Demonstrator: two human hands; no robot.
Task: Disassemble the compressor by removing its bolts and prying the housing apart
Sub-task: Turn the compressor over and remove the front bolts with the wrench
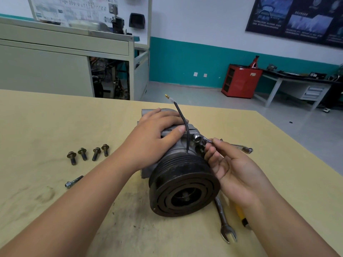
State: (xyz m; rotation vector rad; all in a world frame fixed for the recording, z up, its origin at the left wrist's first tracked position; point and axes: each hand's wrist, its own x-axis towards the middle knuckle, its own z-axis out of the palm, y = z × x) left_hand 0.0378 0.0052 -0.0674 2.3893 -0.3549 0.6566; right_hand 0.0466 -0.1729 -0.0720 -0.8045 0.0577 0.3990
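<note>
The compressor (178,175) lies on its side on the wooden table (46,117), its black pulley facing me and a black wire (182,123) sticking up from it. My left hand (157,134) lies over the top of the metal housing, thumb against its side. My right hand (228,164) pinches a silver ring wrench (228,144) near its ring end. The ring sits on a bolt (198,139) at the housing's upper right.
Several short bolts (89,154) lie in a row on the table to the left, with a longer bolt (73,182) nearer me. An open-end wrench (223,219) and a yellow-handled tool (240,214) lie under my right forearm. The table's right edge runs diagonally close by.
</note>
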